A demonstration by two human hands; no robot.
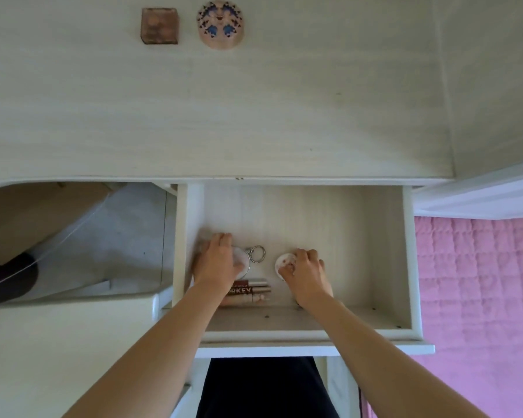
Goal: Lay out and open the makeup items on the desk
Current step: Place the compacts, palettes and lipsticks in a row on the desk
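Round compact (pixel 283 262) sits under the right hand (pixel 307 274), fingers curled gripping it; left hand (pixel 216 260) covers a keyring disc (pixel 241 257).

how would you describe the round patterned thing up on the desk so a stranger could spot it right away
Look at the pale desk top, far edge, left of centre. Two small items sit side by side there: the round case is the right one. Unlike the plain brown square box, it is pinkish with a blue ornamental lid.

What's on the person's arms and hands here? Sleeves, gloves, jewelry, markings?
Both arms are bare from the bottom of the frame to the wrist, with no sleeves in view. The left hand and right hand are ungloved. No watch, bracelet or wristband shows on either wrist, and no marking or tattoo. Rings cannot be ruled out, since the fingers are small and slightly blurred.
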